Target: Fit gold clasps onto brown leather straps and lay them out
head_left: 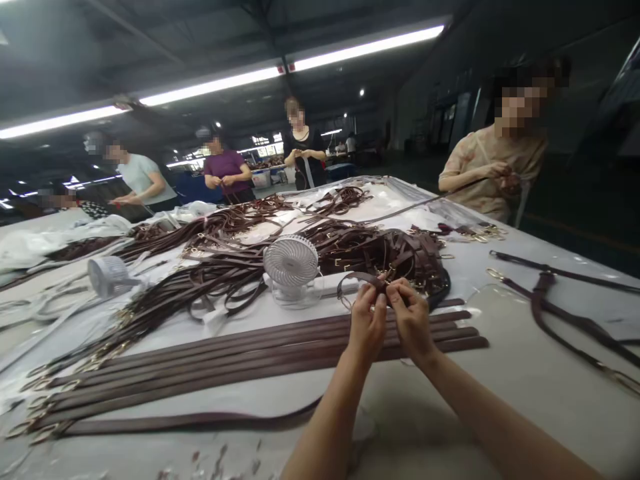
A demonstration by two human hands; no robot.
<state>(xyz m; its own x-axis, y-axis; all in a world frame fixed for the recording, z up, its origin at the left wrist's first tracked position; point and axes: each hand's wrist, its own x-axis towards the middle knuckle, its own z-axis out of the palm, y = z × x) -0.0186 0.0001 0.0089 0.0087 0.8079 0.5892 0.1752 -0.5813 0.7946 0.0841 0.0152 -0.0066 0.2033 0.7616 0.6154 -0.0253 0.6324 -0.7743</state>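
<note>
Left hand [367,321] and right hand [411,315] side by side, both pinching one dark brown strap [361,278] raised just above the table [450,400]. Under them, flat straps in a row [250,360]. Behind: white fan [291,262], strap pile [390,253], other workers [493,170].

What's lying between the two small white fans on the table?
In the head view, a tangle of brown straps with gold-coloured buckles runs across the stretch between the centre fan and the side fan.
</note>
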